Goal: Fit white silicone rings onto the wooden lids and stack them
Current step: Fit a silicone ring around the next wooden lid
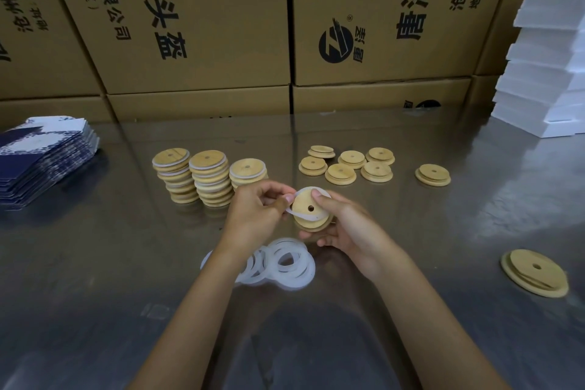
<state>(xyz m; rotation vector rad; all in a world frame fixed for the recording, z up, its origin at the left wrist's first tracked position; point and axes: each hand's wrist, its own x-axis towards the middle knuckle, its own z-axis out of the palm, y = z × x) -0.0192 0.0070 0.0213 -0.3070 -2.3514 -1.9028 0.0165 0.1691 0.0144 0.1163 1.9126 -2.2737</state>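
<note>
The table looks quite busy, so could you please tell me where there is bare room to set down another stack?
Bare table lies between the blue booklets and the silicone rings, also between the lone lids on the right. The three stacks and loose lids crowd the middle.

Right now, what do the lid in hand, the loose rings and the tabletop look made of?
Lid: pale wood or bamboo, matte, faint grain, a hole drilled through its centre.
Loose rings: translucent milky white, apparently soft; the one the left hand pulls bends like rubber or silicone.
Tabletop: grey, glossy, mirrors the boxes; metal or a glass cover, cannot tell which.
</note>
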